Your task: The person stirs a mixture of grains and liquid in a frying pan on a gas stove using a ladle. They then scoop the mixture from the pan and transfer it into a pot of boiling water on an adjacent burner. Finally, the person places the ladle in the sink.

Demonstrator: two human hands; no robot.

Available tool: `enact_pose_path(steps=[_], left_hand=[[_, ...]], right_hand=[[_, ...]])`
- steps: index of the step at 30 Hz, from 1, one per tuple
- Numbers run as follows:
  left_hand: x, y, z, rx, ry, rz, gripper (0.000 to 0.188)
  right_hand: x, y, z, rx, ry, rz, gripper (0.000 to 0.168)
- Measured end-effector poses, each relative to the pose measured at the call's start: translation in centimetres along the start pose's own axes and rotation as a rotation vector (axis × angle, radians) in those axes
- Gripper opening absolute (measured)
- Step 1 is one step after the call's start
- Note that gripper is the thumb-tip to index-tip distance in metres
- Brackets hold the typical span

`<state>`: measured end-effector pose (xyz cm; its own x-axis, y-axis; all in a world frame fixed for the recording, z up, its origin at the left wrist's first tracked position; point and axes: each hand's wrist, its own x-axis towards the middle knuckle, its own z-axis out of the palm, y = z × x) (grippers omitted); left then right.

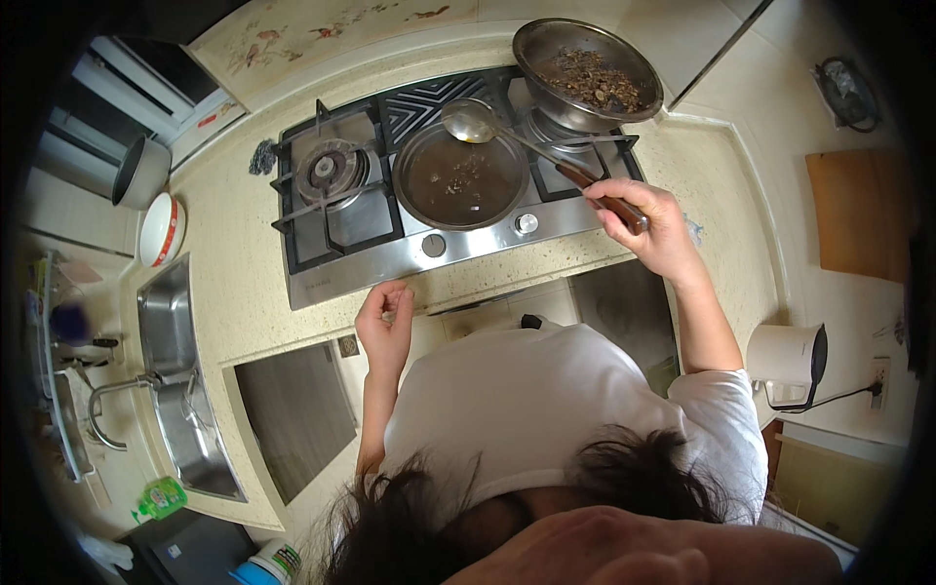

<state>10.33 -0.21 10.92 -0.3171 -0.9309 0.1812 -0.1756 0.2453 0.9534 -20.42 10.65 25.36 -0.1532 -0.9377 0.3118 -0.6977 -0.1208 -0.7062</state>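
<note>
My right hand point(643, 223) grips the dark wooden handle of a metal ladle point(469, 121), whose bowl is above the far rim of a round pot point(461, 175). Brown liquid with a few pale bubbles or bits fills much of that pot, which stands at the middle of a gas stove point(344, 274). A steel bowl point(541, 91) of dark brown chopped pieces rests over the right burner. Near the counter's front edge, left of the pot, is my left hand point(387, 311), its fingers curled with nothing visible in them.
At the left are a double steel sink point(172, 322), a faucet point(99, 409), a white bowl with a red rim point(161, 230) and a grey pot point(142, 175). A scouring pad point(262, 157) lies beside the stove. A white electric kettle point(782, 358) stands at the right.
</note>
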Motion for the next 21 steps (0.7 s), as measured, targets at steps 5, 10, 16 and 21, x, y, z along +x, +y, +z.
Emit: enact_pose_path(steps=[5,10,16,21], left_hand=[[0.3,-0.3,0.1,-0.030,-0.018,-0.004,0.009],[0.5,-0.9,0.4,-0.053,-0.071,0.059,0.009],[0.8,-1.4,0.0,-0.072,-0.070,0.024,0.010],[0.9,-2.0,-0.2,-0.047,-0.095,0.015,0.010]], right_hand=[[-0.3,-0.3,1.0,-0.113,0.029,-0.145,0.024],[-1.7,0.5,2.5,-0.126,0.061,-0.114,0.019],[-3.0,0.9,3.3,-0.086,0.147,-0.056,0.020],[-3.4,1.0,3.9,0.170,0.293,0.095,0.019]])
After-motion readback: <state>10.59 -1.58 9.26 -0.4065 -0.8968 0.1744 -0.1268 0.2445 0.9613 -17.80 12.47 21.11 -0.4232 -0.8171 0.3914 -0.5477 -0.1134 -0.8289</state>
